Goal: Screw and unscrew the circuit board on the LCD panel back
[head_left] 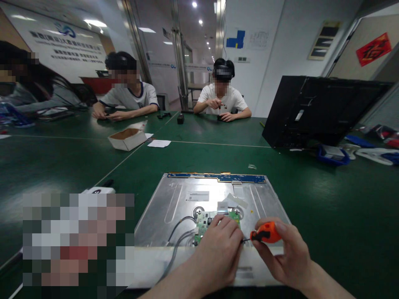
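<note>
My right hand (pixel 288 253) grips an orange and black screwdriver (pixel 268 232), its thin shaft pointing left. The shaft's tip disappears behind my left hand (pixel 225 243). That hand rests over a green circuit board (pixel 204 222) with its fingers curled; whatever they pinch is hidden. Beneath the board lies a silver metal display panel (pixel 177 195) with a blue circuit strip (pixel 193 175) along its far edge. Dark cables (pixel 179 238) run from the board's left side toward me. A flat ribbon cable and pieces of tape (pixel 237 201) sit just beyond the board.
The panel lies on a green table (pixel 199 155). Beyond it are a small open box (pixel 127 139) and a white paper (pixel 159 143). A large black monitor (pixel 318 112) stands at right, beside a blue tray (pixel 333 154). Several people sit across the table. A pixelated area covers the lower left.
</note>
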### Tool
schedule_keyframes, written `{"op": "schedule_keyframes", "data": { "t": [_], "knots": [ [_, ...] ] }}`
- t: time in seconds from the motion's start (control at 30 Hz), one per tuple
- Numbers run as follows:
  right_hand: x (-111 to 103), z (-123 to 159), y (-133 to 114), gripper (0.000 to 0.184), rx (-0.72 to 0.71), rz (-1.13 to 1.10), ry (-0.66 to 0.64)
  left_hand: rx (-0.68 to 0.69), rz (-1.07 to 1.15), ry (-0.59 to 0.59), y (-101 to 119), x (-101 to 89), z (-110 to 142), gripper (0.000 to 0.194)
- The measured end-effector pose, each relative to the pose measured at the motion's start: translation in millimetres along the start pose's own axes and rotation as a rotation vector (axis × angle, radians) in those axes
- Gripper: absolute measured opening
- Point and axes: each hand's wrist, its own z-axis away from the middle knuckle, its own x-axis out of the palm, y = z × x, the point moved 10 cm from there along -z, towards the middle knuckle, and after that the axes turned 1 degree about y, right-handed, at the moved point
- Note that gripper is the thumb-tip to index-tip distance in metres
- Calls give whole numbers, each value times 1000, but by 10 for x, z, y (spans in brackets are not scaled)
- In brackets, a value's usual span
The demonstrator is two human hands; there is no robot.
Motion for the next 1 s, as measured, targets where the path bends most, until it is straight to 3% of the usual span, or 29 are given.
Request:
{"op": "schedule_keyframes", "data": {
  "t": [0.23, 0.8, 1.0],
  "knots": [
    [-24, 109, 44, 69, 16, 31, 18, -13, -1, 1, -7, -2, -1, 11],
    [-11, 18, -34, 74, -24, -16, -19, -9, -2, -10, -2, 1, -2, 14],
    [1, 12, -17, 67, -12, 33, -7, -9, 3, -2, -11, -8, 0, 10]
  ]
}}
